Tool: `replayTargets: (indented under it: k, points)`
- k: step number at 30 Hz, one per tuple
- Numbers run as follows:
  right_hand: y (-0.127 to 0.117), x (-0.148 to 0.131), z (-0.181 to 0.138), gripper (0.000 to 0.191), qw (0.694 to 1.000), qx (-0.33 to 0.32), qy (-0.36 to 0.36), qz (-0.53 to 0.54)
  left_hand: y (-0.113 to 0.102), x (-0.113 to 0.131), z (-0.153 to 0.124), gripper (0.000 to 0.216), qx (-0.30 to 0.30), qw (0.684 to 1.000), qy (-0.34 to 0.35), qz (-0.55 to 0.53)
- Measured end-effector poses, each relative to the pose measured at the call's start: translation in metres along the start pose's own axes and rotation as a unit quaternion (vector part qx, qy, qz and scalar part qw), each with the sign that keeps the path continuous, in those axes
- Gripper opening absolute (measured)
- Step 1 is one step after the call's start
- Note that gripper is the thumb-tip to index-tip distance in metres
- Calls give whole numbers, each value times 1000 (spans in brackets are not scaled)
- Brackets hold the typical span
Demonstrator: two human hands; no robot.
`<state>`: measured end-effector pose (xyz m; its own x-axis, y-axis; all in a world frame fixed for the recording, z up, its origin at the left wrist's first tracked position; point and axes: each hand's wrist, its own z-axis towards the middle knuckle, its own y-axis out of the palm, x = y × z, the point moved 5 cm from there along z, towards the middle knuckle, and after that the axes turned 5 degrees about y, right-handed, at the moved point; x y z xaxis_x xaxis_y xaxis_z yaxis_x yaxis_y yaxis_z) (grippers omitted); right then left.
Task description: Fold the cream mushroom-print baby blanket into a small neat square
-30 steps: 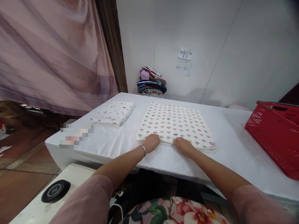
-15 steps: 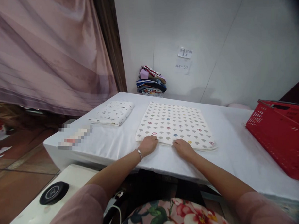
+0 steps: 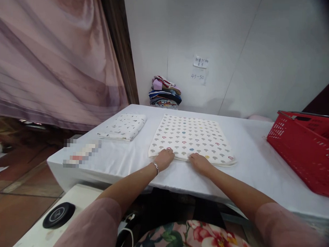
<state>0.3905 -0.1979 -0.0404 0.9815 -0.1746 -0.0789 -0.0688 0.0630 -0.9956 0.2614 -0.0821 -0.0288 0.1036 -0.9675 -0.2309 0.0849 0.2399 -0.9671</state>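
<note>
A white cloth (image 3: pixel 192 135) printed with small grey mushrooms, a few of them red, blue or yellow, lies folded flat in layers on the white table. My left hand (image 3: pixel 164 159), with a bracelet at the wrist, is closed on its near edge, left of the middle. A short way to the right, my right hand (image 3: pixel 201 163) grips the same edge. Both thumbs are mostly hidden from view. Farther left lies a second folded white cloth (image 3: pixel 123 126) with a small scattered print, apart from both hands.
A red plastic basket (image 3: pixel 301 150) stands at the table's right end. Folded fabrics (image 3: pixel 165 93) are stacked behind the table by the wall. A pixelated item (image 3: pixel 81 154) lies near the left edge. Below it, a white surface carries a round black object (image 3: pixel 59 215).
The view has shifted slightly. Both hands stay on the near edge of the mushroom-print cloth, and the cloth looks unchanged.
</note>
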Motion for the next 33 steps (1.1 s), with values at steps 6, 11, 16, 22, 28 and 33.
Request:
replayTargets:
  k: [6, 11, 16, 22, 28, 33]
  points:
    - [3, -8, -17, 32, 999, 19, -41, 9, 1, 4, -21, 17, 24, 1000, 0, -17]
    - [5, -12, -19, 33, 999, 23, -41, -11, 0, 11, -23, 19, 38, 999, -20, -23]
    - [1, -17, -15, 31, 999, 13, -37, -14, -1, 31, -7, 14, 59, 997, 12, -44]
    - [1, -1, -29, 34, 997, 48, -44, 50, 10, 34, 2, 12, 33, 997, 7, -75]
    - [-1, 99, -92, 34, 988, 122, 57, 76, 14, 29, -2, 18, 38, 996, 7, -83]
    - [-10, 147, -126, 35, 985, 139, 99, 38, 16, 28, 1, 20, 35, 996, 6, -87]
